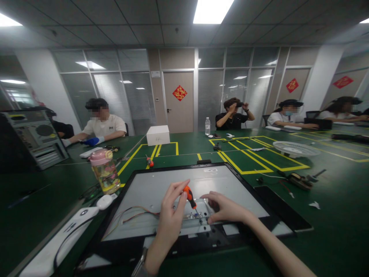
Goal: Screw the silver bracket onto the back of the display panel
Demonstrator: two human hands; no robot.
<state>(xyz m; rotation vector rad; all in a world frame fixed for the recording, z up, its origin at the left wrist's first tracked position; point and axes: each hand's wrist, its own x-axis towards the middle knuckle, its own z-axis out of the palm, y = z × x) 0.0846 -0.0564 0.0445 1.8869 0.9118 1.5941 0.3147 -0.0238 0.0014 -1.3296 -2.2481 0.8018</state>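
Observation:
A dismantled monitor point(161, 182) lies face down on the green table, its grey metal back plate exposed inside a black frame. My left hand point(170, 215) is closed around a small orange-handled screwdriver point(189, 196), whose tip points down at the plate's lower middle. My right hand point(226, 207) rests on the plate just right of the tip, fingers curled and pressed down near a small metal part I cannot make out. Coloured wires point(131, 215) run along the plate to the left of my hands.
A pink-lidded bottle point(105, 171) stands left of the monitor, beside a white device with a cable point(86, 213). A computer case point(34, 138) sits far left, a white box point(158, 135) at the back, a fan grille point(295, 148) right. Several people sit across the table.

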